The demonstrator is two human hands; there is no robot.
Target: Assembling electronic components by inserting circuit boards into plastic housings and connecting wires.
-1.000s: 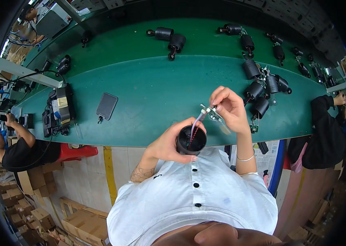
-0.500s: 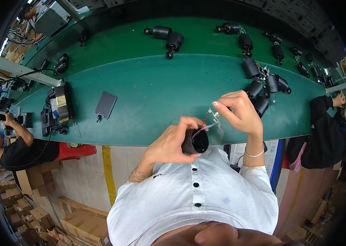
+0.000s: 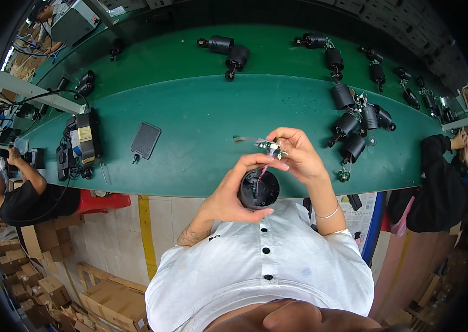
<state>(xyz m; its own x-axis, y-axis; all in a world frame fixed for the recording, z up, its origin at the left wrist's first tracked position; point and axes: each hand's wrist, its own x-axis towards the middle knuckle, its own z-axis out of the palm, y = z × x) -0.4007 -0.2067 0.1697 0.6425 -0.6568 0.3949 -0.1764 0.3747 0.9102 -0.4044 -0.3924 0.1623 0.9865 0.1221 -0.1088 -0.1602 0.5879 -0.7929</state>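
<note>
A person's left hand (image 3: 224,199) is curved around the outside of a black cup (image 3: 267,195), thumb along the near side and fingers along the far side, so the open mouth faces up toward the viewer. The right hand (image 3: 302,159) is closed to a narrow pinch, thumb and fingertips holding a small circuit board (image 3: 271,148) just above the cup's far rim. Thin reddish wires (image 3: 262,175) run from inside the cup up toward the board, and a blurred strand sticks out to the board's left. The cup looks stiff and light enough for one hand; its smooth wall might slip, so a broad grip around the side seems best. The board looks light but fragile, better held by its edges, and the wires look soft and easily strained where they join. Both forearms come up from the lower edge, elbows bent, the hands close together in front of the chest; the right wrist wears a thin bracelet (image 3: 329,212). Beyond them is a green counter (image 3: 201,146). To the right lies a cluster of similar black cups (image 3: 352,148) with boards and wires; to the left, a dark flat pad (image 3: 146,141) and, farther left, a bulky black device (image 3: 85,149).
</note>
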